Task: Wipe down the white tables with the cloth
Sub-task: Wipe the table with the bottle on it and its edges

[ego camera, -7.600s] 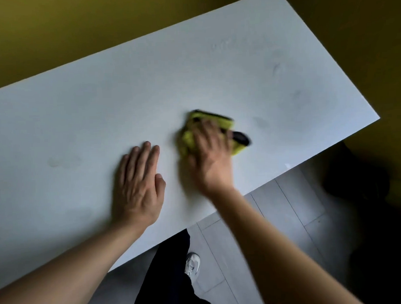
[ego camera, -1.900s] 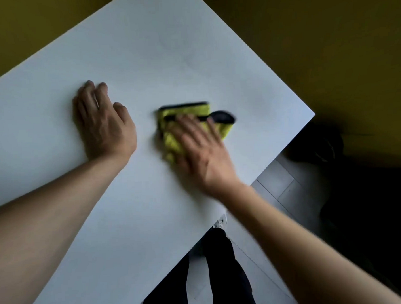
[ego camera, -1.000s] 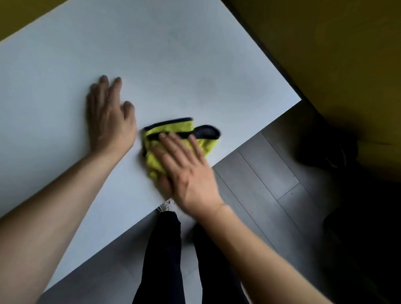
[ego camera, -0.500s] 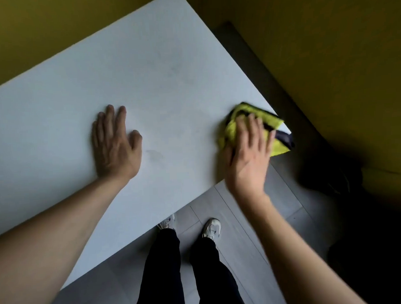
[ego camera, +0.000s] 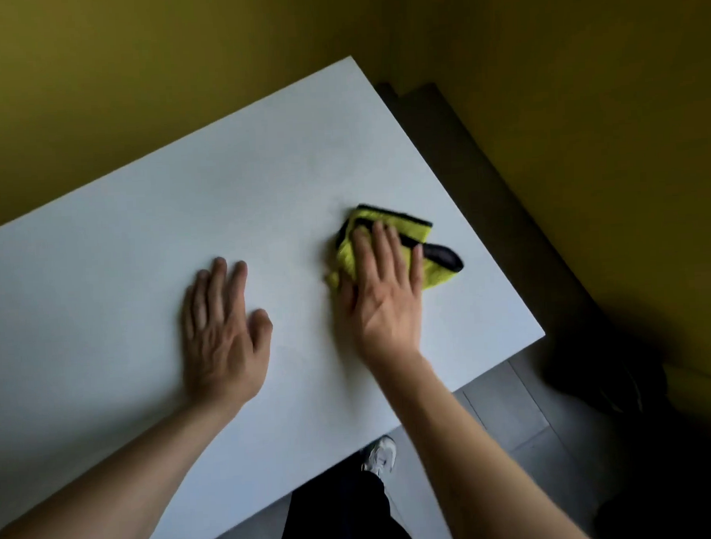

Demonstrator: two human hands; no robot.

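A white table fills the left and middle of the head view, its right end near a corner of the room. A folded yellow cloth with black trim lies on the table near that right end. My right hand presses flat on the cloth, fingers spread over its left part, and hides much of it. My left hand rests flat on the bare tabletop, fingers apart, a hand's width left of the right hand.
Yellow walls stand behind and to the right of the table. Grey floor tiles show beyond the near edge, with my dark trousers and a white shoe. A dark object sits on the floor at the right.
My right hand has slid the cloth from the table's right corner inward, away from the edge. My left hand stays flat on the table. The view has shifted.
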